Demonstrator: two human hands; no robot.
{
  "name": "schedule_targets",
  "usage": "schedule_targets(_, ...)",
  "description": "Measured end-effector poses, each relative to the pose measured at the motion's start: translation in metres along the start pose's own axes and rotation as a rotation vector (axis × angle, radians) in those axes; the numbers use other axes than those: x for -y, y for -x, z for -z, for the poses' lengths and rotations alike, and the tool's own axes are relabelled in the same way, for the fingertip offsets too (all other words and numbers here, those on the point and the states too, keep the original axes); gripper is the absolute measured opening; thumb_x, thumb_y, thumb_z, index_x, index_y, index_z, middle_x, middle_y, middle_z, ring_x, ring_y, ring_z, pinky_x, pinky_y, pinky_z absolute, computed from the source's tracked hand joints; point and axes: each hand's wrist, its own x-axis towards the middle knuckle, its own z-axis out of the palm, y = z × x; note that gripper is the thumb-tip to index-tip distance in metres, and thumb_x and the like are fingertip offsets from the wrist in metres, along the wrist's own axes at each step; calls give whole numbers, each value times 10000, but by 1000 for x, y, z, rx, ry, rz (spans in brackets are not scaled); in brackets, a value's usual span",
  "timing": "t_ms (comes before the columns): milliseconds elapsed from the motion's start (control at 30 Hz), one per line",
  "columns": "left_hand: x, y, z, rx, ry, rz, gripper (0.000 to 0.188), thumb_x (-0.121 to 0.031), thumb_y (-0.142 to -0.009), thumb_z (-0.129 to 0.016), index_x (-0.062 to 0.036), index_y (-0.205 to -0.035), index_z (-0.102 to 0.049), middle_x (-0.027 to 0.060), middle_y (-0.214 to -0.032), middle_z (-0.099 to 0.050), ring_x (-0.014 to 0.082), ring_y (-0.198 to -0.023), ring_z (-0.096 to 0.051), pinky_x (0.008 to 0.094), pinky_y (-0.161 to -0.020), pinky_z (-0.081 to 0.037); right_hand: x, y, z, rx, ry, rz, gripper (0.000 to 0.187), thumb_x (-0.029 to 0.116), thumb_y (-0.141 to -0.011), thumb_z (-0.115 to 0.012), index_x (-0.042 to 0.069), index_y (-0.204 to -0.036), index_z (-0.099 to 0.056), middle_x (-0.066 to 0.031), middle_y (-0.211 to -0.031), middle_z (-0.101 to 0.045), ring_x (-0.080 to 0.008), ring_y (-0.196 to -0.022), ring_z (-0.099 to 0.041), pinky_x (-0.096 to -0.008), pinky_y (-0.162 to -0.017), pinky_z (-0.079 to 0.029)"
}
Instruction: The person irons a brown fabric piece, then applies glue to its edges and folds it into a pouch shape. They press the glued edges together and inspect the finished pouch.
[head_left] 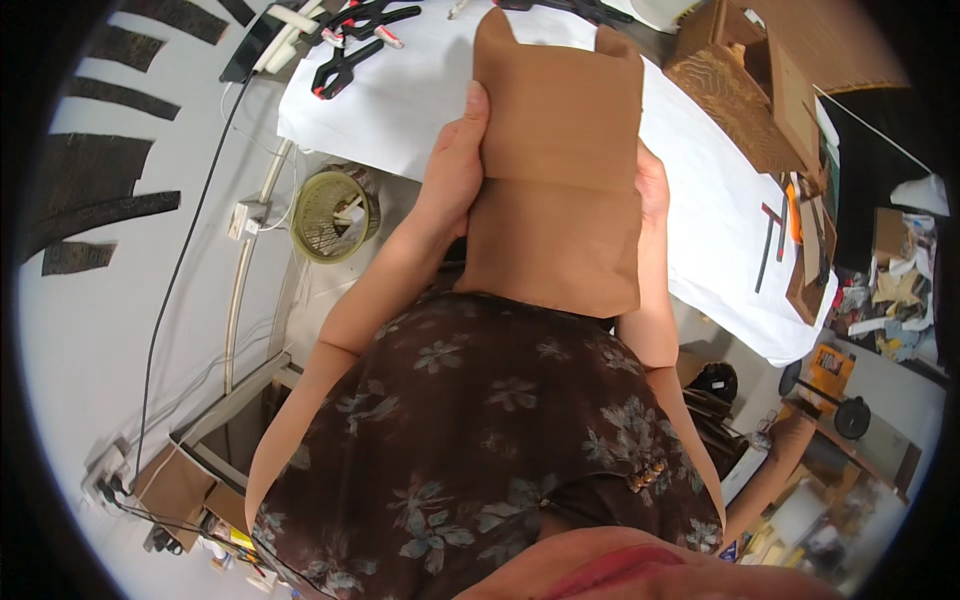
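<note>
A large tan-brown piece that looks like leather [560, 130] is held up between both hands, close in front of my body. A crease runs across its middle, and two corners stick up at its far end. My left hand [461, 150] grips its left edge, thumb lying along the side and the other fingers hidden behind it. My right hand [651, 185] closes on the right edge, with most of its fingers out of sight behind the piece. The lower end of the piece hangs in front of my dark flowered top [500, 390].
White sheeting [720, 230] covers the table ahead. Black spring clamps [345, 70] lie at its far left. A wooden box [740, 85] stands on the right, near some tools [770, 235]. Below the table's left edge is a green waste basket [325, 225].
</note>
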Motion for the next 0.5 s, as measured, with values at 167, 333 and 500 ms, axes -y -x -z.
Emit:
schedule_targets(167, 0, 3, -11, -106, 87, 36, 691, -604, -1040, -395, -4, -1342, -557, 115, -1246, -648, 176, -1107, -648, 326, -909, -555, -3, 4, -14, -54, -3, 10, 336, 100, -971, -584, -60, -1266, -581, -120, -1117, -688, -170, -961, -677, -306, -834, -562)
schedule_targets(333, 4, -1, -5, -31, 123, 51, 694, -602, -1033, -418, -16, -1393, -511, 129, -1298, -619, 195, -1145, -632, 342, -940, -549, 3, 6, -6, -14, 55, -27, 322, 84, -977, -556, -89, -1247, -587, -122, -1103, -692, -156, -929, -672, -289, -815, -556)
schedule_targets(500, 11, -5, 3, 6, 215, 44, 676, -593, -1033, -423, -51, -1432, -479, 121, -1348, -591, 214, -1192, -613, 377, -979, -540, 2, 9, -41, -46, 191, -29, 331, 142, -1015, -540, -71, -1262, -599, -117, -1125, -696, -149, -958, -675, -287, -827, -557)
